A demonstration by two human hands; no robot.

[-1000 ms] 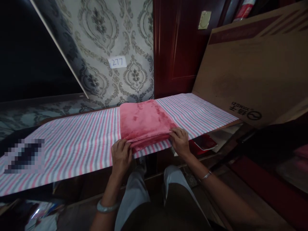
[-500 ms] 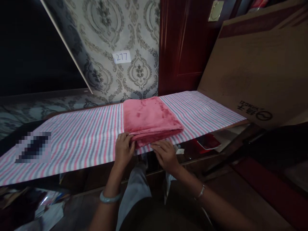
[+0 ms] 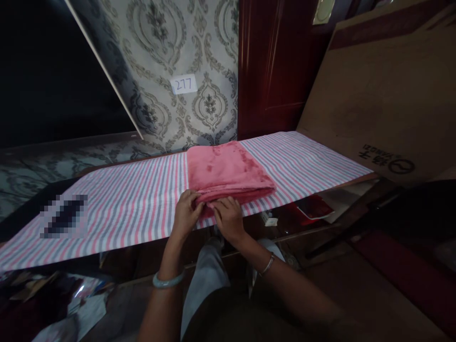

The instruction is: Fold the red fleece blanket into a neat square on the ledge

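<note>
a dark screen (image 3: 53, 71) stands by the left part of the desk's (image 3: 95, 169) back edge. a striped cloth (image 3: 135, 199) covers the top, running to the right end. at the front edge the left hand (image 3: 185, 213) pinches the near left corner of a folded pink cloth (image 3: 228, 166), which lies mid-desk, from near the back edge to the front. above the back edge, a paper marked 277 (image 3: 184, 84) sits on patterned wallpaper (image 3: 156, 42). just beside the left, the right hand (image 3: 228, 218) pinches the pink cloth's near edge. then come a dark red panel (image 3: 272, 71) and, at the right end, a cardboard sheet or box (image 3: 384, 95).
</note>
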